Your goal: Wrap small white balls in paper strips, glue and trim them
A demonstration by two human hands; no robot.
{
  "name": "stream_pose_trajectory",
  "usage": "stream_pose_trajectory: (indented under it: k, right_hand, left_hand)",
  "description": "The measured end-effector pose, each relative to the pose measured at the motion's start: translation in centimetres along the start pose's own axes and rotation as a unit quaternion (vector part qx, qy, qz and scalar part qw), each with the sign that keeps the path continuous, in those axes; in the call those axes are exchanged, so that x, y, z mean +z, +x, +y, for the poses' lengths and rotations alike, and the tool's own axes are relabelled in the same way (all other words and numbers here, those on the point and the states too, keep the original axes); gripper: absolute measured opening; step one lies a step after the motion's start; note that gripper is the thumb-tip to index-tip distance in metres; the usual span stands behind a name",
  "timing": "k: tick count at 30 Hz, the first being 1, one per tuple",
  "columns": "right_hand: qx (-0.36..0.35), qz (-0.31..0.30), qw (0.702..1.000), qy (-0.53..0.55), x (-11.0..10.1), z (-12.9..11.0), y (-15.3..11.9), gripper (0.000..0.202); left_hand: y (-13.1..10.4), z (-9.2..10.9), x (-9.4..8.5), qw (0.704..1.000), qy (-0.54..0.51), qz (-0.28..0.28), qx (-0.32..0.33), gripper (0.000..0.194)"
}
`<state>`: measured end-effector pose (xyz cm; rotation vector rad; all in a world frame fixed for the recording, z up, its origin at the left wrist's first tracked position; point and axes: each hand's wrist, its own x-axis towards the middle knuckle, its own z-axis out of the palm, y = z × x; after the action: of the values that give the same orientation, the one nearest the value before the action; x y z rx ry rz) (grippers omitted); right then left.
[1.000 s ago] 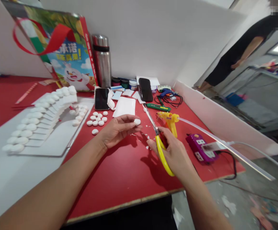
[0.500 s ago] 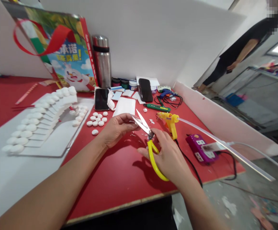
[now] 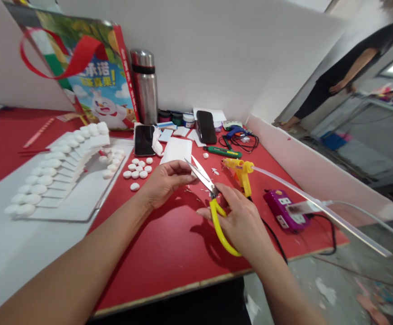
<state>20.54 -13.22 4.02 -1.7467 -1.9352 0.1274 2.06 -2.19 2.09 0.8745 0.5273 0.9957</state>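
Observation:
My right hand (image 3: 238,216) is closed on the yellow handles of a pair of scissors (image 3: 222,234), whose blades are parted and point up and left. The blades reach the fingertips of my left hand (image 3: 169,183), which pinch a small white piece (image 3: 196,173), mostly hidden by fingers and blades. Several round white pieces (image 3: 139,169) lie on the red table left of my left hand. Small white scraps (image 3: 215,171) are scattered near the blades. A white stepped model (image 3: 61,169) edged with round white pieces stands at the left.
A yellow glue gun (image 3: 240,169) with a long clear stick lies right of the scissors, near a purple power strip (image 3: 284,210). Behind are two phones (image 3: 205,127), a green tool (image 3: 223,151), a steel flask (image 3: 144,88) and a printed bag (image 3: 98,85). A person (image 3: 348,67) stands at the back right.
The scissor blades have shifted slightly at my left fingertips. My hands are almost in the same place. The person in the background has moved a little.

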Motion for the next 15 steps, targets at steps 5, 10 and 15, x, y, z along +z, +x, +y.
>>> stream_pose_trajectory:
  k: [5, 10, 15]
  right_hand:
    - [-0.004, -0.001, 1.0, -0.009, -0.15, 0.32, -0.07, 0.061]
    - [-0.013, -0.011, 1.0, -0.01, -0.52, 0.75, -0.22, 0.063]
    - [0.01, -0.009, 0.999, 0.031, -0.87, 0.6, -0.12, 0.052]
  left_hand:
    - [-0.01, 0.21, -0.03, 1.0, 0.009, -0.007, -0.008, 0.022]
    - [0.02, 0.13, -0.4, 0.999, 0.033, -0.028, -0.015, 0.022]
    - [-0.02, 0.18, -0.3, 0.999, 0.008, -0.025, -0.027, 0.025]
